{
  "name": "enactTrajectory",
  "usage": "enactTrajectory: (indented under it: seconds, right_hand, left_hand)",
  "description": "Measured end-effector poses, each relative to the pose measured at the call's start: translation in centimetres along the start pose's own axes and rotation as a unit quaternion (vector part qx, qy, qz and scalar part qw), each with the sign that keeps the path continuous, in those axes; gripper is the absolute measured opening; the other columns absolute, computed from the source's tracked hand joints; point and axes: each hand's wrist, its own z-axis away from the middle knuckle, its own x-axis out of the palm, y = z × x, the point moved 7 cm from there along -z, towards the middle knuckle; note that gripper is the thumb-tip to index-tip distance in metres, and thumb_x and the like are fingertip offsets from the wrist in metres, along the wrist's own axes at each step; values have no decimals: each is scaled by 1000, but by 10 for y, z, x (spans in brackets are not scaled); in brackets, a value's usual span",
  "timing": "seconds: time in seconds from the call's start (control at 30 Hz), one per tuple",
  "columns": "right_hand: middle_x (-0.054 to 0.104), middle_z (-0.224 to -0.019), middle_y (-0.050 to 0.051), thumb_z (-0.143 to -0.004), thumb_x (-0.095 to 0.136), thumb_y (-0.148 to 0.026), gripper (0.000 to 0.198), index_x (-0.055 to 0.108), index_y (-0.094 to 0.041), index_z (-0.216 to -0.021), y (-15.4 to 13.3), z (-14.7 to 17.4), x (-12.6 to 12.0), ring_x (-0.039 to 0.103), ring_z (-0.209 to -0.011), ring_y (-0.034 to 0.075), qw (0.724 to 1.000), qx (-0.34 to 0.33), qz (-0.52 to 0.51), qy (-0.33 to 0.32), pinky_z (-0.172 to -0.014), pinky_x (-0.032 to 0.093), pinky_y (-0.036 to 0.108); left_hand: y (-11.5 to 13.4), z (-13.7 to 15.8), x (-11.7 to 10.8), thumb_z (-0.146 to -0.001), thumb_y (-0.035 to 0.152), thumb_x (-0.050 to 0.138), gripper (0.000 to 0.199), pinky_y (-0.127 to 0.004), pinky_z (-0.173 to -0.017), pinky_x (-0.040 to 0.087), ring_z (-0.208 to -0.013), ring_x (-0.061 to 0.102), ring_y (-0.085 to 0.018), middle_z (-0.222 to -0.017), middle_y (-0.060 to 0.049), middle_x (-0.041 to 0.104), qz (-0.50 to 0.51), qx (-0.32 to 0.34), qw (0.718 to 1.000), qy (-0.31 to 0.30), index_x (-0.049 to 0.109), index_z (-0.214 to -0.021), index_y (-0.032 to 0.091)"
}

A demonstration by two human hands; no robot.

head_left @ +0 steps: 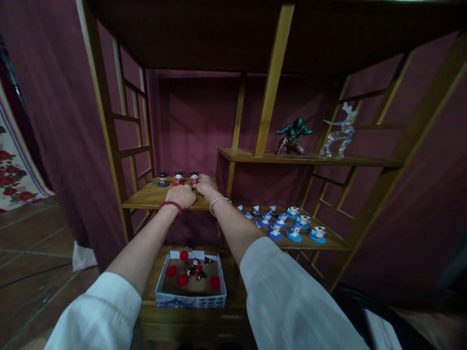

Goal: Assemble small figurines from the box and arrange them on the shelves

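Both my arms reach onto the left wooden shelf (140, 198). Three small doll figurines with black hair buns stand along it: one on a dark base (163, 179), one in the middle on a red base (178, 178), and a right-hand figurine (194, 177). My right hand (206, 186) is closed at the right-hand figurine, fingers at its lower part. Just in front, my left hand (183, 195) is curled, knuckles up, close to the middle and right figurines; its fingertips are hidden behind the hand.
Below, an open box (190, 301) holds loose doll figurines (197, 270) and red round bases (215, 282). Several blue-based figurines (281, 220) crowd the lower right shelf. Above them stand a dark green crouching statue (294, 136) and a clear deer (341, 133). Wooden posts (274, 80) frame the shelves.
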Motion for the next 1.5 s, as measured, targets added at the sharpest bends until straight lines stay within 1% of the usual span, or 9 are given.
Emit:
enactTrajectory:
  seconds: [0.27,0.4,0.53,0.73,0.9,1.07,1.33,1.5]
  right_hand:
    - [63,-95,2,-66,60,-36,35,56,-23,-99,-1,1,2,57,-82,15,1000,-6,14,-7,-66,41,23]
    - [62,-99,4,-67,58,-36,37,54,-23,-102,-1,2,1,57,-85,17,1000,1,27,-9,-67,41,26]
    - [62,-101,5,-67,56,-37,38,54,-24,-103,-3,5,-1,57,-89,20,999,4,31,-10,-68,42,27]
    - [61,-106,7,-66,58,-41,44,53,-22,-105,-5,10,-5,56,-96,21,999,3,33,-19,-73,41,27]
    - [60,-108,7,-68,59,-41,43,53,-21,-106,-6,12,-8,56,-96,20,999,2,35,-25,-74,41,26]
    - [60,-107,7,-69,58,-41,42,52,-21,-106,-7,14,-8,57,-94,20,999,-4,41,-27,-73,41,26]
    - [60,-108,6,-69,57,-43,42,53,-23,-105,-5,11,-6,55,-99,21,999,0,38,-19,-76,41,27]
    - [60,-110,6,-68,58,-40,43,52,-23,-107,-3,9,-6,54,-101,21,999,2,33,-9,-79,41,28]
  left_hand:
    - [-1,-2,2,-77,29,32,38,-31,-75,45,-92,59,-23,-99,-13,64,-4,8,1000,3,62,-97,16]
    - [0,-2,1,-76,27,32,37,-32,-75,45,-92,59,-24,-97,-14,64,-1,15,1000,10,62,-94,15]
    - [1,2,-3,-76,27,32,37,-33,-75,46,-91,60,-25,-96,-15,65,8,6,1000,17,62,-94,15]
    - [0,5,-6,-75,27,35,37,-32,-74,46,-91,60,-24,-96,-14,65,22,-6,999,24,61,-99,15]
    - [-2,3,-4,-74,26,36,39,-33,-75,45,-93,59,-25,-99,-14,64,22,-6,1000,14,59,-103,16]
    - [-1,1,-2,-74,27,36,37,-32,-77,45,-94,58,-24,-100,-13,64,22,2,1000,7,61,-99,17]
    - [-2,4,-5,-75,27,34,36,-31,-74,46,-90,60,-23,-95,-13,65,28,-9,999,35,62,-96,18]
    - [-4,8,-10,-76,27,34,35,-32,-74,46,-89,60,-24,-93,-12,66,41,-25,997,55,62,-94,19]
